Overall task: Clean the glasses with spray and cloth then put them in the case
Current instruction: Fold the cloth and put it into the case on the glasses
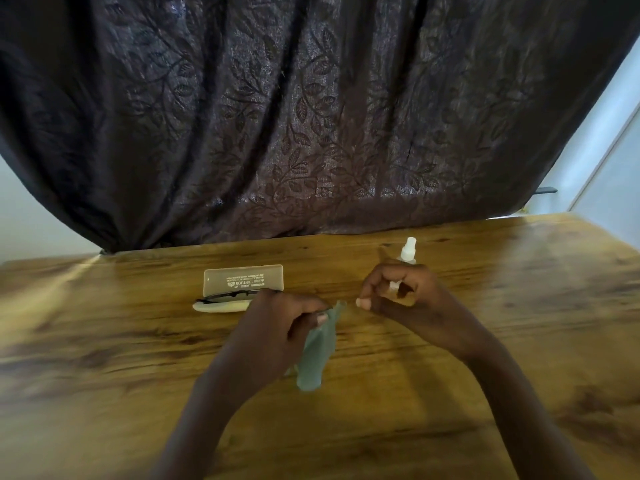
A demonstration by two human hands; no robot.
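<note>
A pale green cloth (317,355) hangs from my left hand (280,327), pinched between thumb and fingers above the table. My right hand (398,294) hovers just to the right of it, fingers curled and holding nothing. Behind that hand stands a small clear spray bottle (408,251), partly hidden by the fingers. A beige glasses case (242,282) lies open at the left, lid up. Dark-framed glasses (228,295) rest in its lower half, their right end hidden behind my left hand.
The wooden table (519,341) stretches wide on both sides. A dark leaf-patterned curtain (311,116) hangs behind its far edge. A pale wall (606,150) shows at the right.
</note>
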